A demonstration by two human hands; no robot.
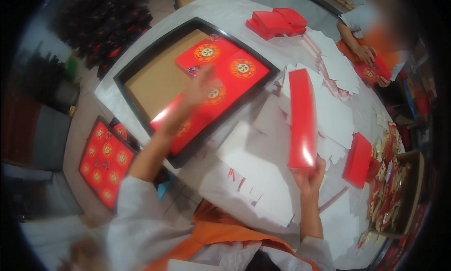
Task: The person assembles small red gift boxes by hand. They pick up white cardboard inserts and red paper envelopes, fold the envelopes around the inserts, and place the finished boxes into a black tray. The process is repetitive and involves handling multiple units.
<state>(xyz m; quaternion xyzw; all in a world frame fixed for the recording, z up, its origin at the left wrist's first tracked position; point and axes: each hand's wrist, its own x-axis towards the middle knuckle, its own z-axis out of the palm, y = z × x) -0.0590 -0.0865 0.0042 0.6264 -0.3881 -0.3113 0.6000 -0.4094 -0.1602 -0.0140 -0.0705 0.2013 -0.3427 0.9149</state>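
Observation:
My right hand (310, 176) grips the near end of a long red box (303, 118), its glossy side showing, held up over the table. My left hand (202, 85), blurred, is above the red boxes in a black-rimmed tray (136, 104); its fingers look stretched out and nothing shows in them. Several red boxes (243, 68) with round orange-and-gold patterns fill the right part of this tray. Bare brown board is visible in its left part.
White flat sheets with red edges (253, 170) overlap on the table. Red boxes (277, 23) lie at the far edge, another red box (357, 160) at right. A carton (411, 191) of wrapped packets stands beyond it. Across the table, a person's hands (369, 57) hold a red box.

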